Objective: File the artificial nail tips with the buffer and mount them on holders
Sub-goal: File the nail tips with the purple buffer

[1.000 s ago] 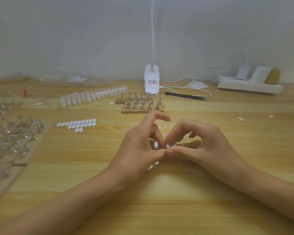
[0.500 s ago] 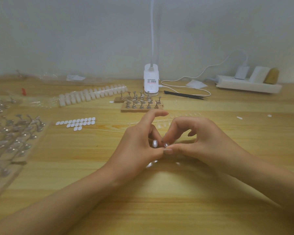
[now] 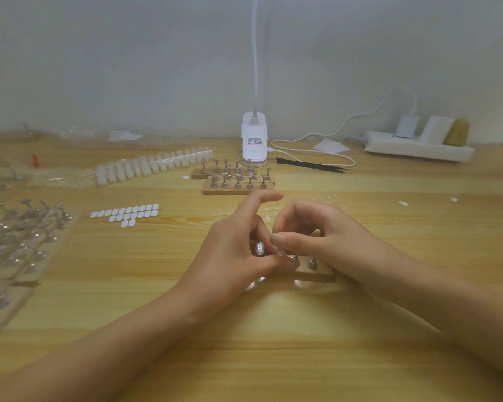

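- my left hand (image 3: 233, 256) and right hand (image 3: 331, 239) meet well in front of the lamp base (image 3: 254, 140), low over the counter (image 3: 273, 343)
- right hand's thumb and fingers pinch a clear nail tip (image 3: 280, 252), just above a small wooden holder block (image 3: 317, 275) sitting under that hand
- left hand: index finger straight, the rest curled, thumb against the block's left end. Honestly can't tell if it's gripping anything
- holder racks (image 3: 238, 181) sit just in front of the lamp base, a strip of nail tips (image 3: 154, 163) to its left, and white stickers (image 3: 125, 214) further left and nearer me
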Available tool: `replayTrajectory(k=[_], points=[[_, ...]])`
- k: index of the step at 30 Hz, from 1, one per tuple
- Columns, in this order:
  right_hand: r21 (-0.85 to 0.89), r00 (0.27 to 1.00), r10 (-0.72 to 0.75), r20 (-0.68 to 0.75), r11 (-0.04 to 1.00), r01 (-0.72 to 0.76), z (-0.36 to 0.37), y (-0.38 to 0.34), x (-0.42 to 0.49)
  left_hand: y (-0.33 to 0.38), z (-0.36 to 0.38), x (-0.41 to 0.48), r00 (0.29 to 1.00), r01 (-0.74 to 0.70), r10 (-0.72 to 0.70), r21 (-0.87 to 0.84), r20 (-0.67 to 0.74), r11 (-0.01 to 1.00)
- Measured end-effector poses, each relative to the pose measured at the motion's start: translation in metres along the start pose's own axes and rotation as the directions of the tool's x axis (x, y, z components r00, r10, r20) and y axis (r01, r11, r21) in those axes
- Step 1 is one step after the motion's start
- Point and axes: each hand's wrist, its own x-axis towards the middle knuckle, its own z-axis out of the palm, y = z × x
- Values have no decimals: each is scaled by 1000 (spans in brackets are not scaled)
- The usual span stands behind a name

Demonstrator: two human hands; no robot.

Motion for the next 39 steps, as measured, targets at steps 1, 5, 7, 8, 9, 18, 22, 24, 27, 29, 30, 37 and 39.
replayTrajectory(k=[1, 5, 7, 8, 9, 18, 22, 24, 27, 29, 30, 37, 39], points=[[3, 1000, 14, 1, 1000, -14, 1, -1, 1, 0, 0, 0, 1000, -2, 2, 2, -1, 1000], [21, 999, 50, 16, 998, -51, 0, -2, 4, -1, 0, 1, 1000, -7, 7, 17, -2, 1000], [33, 998, 52, 19, 998, -53, 1, -1, 4, -1, 0, 1, 1000, -3, 3, 13, 6, 1000], [30, 999, 42, 20, 999, -43, 1, 0, 3, -1, 0, 1, 1000, -4, 4, 15, 11, 1000], [46, 999, 39, 13, 998, -39, 0, -1, 2, -1, 0, 1, 1000, -9, 8, 21, 20, 1000], [-501, 970, -182, -159, 862, 80, -65, 17, 27, 3, -16, 15, 999, 11, -10, -20, 39, 1000], [-612, 988, -143, -66, 787, 73, -65, 35, 37, -5, -30, 28, 992, 34, -45, -97, -119, 995], [-553, 985, -157, -71, 828, 92, -64, 39, 40, -12, -34, 33, 991, 39, -39, -2, -130, 999], [-495, 978, -196, -70, 858, 137, -65, 38, 39, -22, -33, 41, 996, 43, -26, 198, -88, 979], [-494, 954, -296, -43, 837, 237, -61, 37, 37, -22, -30, 47, 999, 29, -16, 278, -48, 960], [-522, 929, -370, -25, 797, 304, -59, 36, 37, -22, -28, 49, 999, 15, -5, 303, -33, 953], [-734, 745, -664, 68, 473, 488, -53, 37, 33, -14, -30, 52, 997, -62, 73, 376, -16, 925], [-745, 727, -684, 61, 454, 489, -52, 38, 32, -9, -31, 54, 996, -78, 87, 310, -14, 947]])
